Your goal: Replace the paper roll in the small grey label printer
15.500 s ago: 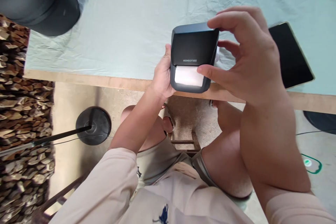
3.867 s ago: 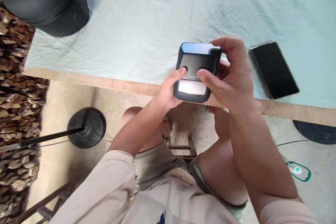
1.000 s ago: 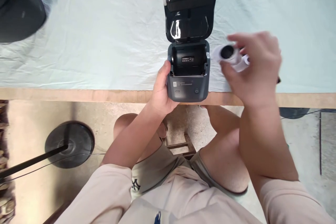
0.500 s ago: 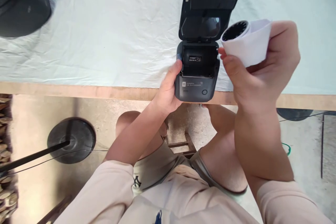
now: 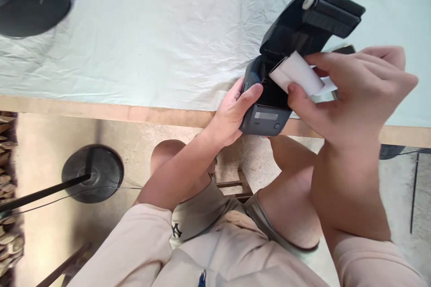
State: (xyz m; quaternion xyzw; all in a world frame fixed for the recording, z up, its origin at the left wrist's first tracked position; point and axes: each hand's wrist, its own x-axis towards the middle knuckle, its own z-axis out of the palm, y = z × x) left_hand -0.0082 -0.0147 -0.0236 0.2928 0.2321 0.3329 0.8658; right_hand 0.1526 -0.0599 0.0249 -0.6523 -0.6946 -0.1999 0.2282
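Observation:
A small dark label printer (image 5: 266, 121) sits at the table's front edge, tilted, with its lid (image 5: 303, 22) swung up and back. My left hand (image 5: 235, 107) is closed round the printer's left side, thumb over the rim of its paper compartment. Between the thumb and fingers of my right hand (image 5: 350, 89) is a white paper roll (image 5: 298, 74). One end of the roll is over the open compartment, partly inside its outline; whether it touches the bottom cannot be seen. A loose paper end shows under my right fingers.
A pale cloth (image 5: 151, 45) covers the table, with a bare wooden front edge (image 5: 134, 114). At the far left stands a black object (image 5: 33, 4). Part of a dark, shiny-edged thing (image 5: 345, 49) shows behind my right hand. A round black stand base (image 5: 92, 173) is on the floor.
The paper roll has moved down and left to the printer's compartment and turned on its side. The printer has shifted right and tilted, its lid now leaning right.

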